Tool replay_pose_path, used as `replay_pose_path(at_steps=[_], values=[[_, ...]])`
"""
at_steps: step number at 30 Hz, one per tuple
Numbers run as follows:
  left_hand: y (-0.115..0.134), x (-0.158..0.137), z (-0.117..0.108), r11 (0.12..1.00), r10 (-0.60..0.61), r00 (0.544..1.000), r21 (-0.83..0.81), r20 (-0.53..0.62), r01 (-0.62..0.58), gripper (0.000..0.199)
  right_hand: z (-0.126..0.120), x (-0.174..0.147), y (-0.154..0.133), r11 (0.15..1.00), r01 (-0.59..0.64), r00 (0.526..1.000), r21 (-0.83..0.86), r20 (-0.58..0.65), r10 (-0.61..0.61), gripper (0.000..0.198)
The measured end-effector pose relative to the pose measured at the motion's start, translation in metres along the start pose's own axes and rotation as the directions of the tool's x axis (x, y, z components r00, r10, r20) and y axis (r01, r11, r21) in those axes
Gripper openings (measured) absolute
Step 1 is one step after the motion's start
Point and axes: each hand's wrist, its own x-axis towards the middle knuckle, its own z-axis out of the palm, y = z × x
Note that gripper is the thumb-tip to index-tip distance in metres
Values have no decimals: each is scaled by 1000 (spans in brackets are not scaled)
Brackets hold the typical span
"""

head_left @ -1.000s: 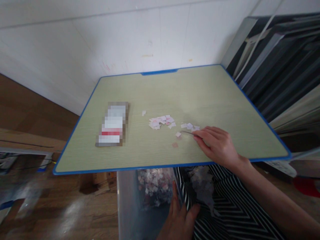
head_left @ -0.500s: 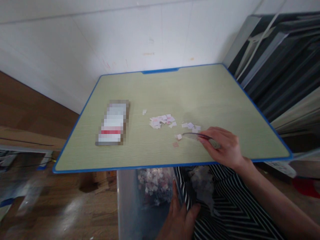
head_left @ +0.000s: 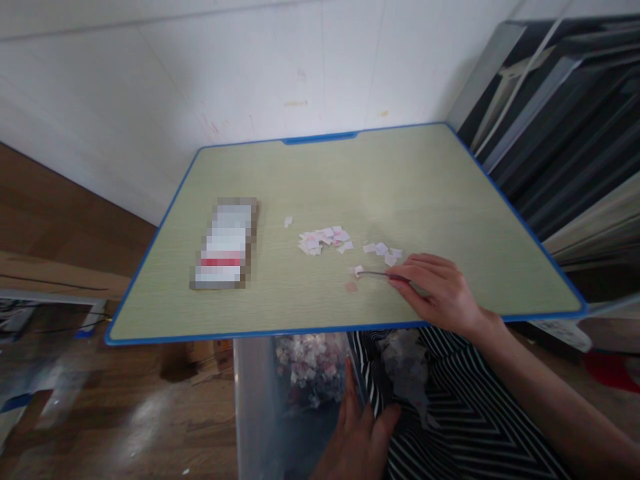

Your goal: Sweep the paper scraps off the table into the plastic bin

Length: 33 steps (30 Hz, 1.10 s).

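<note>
My right hand (head_left: 435, 290) is closed around a pair of slim curved tweezers (head_left: 383, 275), over the near right part of the table. The tweezer tips meet a small white paper square (head_left: 359, 270); whether they grip it I cannot tell. A pinkish paper piece (head_left: 351, 287) lies just below. Beyond the tips are a heap of white and pink paper bits (head_left: 325, 239) and a smaller cluster (head_left: 383, 250). Below the table edge, my left hand (head_left: 357, 433) rests with fingers stretched along the side of a clear plastic bin (head_left: 245, 407) holding many paper bits (head_left: 307, 363).
The pale folding table (head_left: 400, 180) has a blue rim and stands against a white wall (head_left: 250, 73). A phone with a blurred-out screen (head_left: 225, 243) lies at its left. Dark flat panels (head_left: 555, 113) lean at the right. Striped cloth (head_left: 480, 407) covers my lap.
My right hand has shifted slightly left, and the tweezer tips have moved left onto the small paper square. My left hand stays at the bin.
</note>
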Motion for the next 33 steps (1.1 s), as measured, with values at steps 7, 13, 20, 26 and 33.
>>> replay_pose_path(at_steps=[7,13,20,26,33], values=[[2,1,-5,999,10,1000,30,-6,-9,49,-1,-1,2,999,-8,1000,53,16,7,6],[2,2,-2,999,9,1000,46,-27,-8,51,-2,-2,1,998,-23,1000,66,4,23,7],[3,3,-4,999,22,1000,45,-6,-21,47,-4,1,3,997,21,1000,72,14,-22,6],[1,1,-1,998,30,999,57,-18,-29,46,-7,0,2,993,-87,994,76,-54,91,10],[-2,-1,5,999,21,999,48,-36,-19,50,-6,0,0,995,-70,997,67,-30,72,10]])
